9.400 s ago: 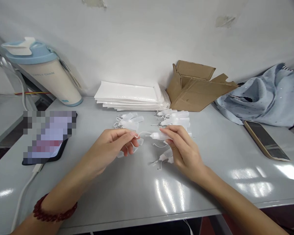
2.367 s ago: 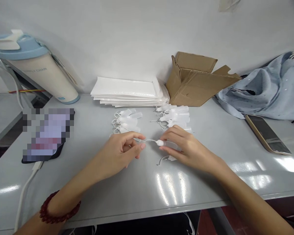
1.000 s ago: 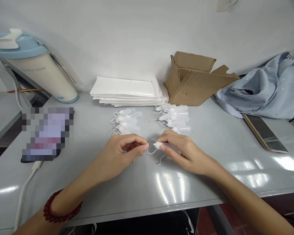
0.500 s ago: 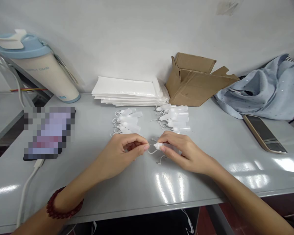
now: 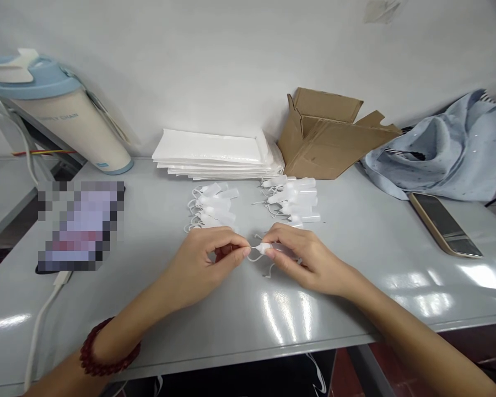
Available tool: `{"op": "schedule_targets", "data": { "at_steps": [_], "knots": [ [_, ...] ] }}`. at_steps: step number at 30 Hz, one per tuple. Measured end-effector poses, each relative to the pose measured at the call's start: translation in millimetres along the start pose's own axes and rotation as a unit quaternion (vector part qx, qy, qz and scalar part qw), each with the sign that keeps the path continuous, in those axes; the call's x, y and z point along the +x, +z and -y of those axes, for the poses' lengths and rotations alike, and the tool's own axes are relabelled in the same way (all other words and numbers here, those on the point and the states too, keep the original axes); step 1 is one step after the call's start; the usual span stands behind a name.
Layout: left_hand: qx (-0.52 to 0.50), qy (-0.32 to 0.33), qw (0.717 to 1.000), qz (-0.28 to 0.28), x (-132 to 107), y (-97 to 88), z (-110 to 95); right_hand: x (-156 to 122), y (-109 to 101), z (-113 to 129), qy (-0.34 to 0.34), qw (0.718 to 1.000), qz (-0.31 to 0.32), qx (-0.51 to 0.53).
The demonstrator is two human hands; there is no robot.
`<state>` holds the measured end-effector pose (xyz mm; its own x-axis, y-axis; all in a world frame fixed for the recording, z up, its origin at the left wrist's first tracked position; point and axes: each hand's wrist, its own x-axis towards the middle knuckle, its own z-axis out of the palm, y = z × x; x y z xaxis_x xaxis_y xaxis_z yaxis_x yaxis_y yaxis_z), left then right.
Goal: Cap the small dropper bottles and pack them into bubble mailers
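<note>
My right hand (image 5: 303, 259) pinches a small translucent needle-tip bottle (image 5: 268, 248) just above the grey table (image 5: 240, 314). My left hand (image 5: 204, 264) is closed in a pinch on the bottle's small tethered cap (image 5: 243, 251), right at the needle tip. The thin white tether loops between the two hands. A pile of capped bottles (image 5: 213, 207) lies just beyond my left hand. A second pile of bottles with bare needle tips (image 5: 295, 201) lies beyond my right hand.
A stack of white plastic bags (image 5: 217, 154) and an open cardboard box (image 5: 334, 135) stand against the wall. A blue-lidded tumbler (image 5: 62, 116) is at far left, a blurred phone on a cable (image 5: 80, 226) nearer. Blue cloth (image 5: 446, 149) and another phone (image 5: 444, 223) lie at right.
The two hands have drawn together since 2.4 s ago; the cap now sits at the needle tip and the tether hangs in a loop. In the last half second little has moved.
</note>
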<state>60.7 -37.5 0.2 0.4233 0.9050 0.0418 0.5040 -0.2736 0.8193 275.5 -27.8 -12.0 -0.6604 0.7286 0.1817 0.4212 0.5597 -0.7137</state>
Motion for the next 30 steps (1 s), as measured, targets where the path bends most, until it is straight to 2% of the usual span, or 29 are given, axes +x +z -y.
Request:
{"op": "schedule_targets", "data": {
  "at_steps": [17,22,25,30],
  "knots": [
    [0.029,0.005,0.999,0.017,-1.2,-3.1,0.1,-1.1,2.6,1.2,-0.008,1.0,-0.003,-0.026],
    [0.026,-0.038,0.999,-0.006,-0.7,-6.7,1.9,-0.6,-0.9,2.4,0.023,1.0,0.002,-0.018],
    [0.012,-0.074,0.997,-0.032,0.6,-8.9,2.7,0.5,-2.9,3.3,0.034,0.999,-0.024,-0.008],
    [0.006,-0.071,0.997,-0.042,-0.5,-5.4,2.5,0.3,-1.7,1.5,0.011,0.998,-0.054,-0.017]
  ]
}}
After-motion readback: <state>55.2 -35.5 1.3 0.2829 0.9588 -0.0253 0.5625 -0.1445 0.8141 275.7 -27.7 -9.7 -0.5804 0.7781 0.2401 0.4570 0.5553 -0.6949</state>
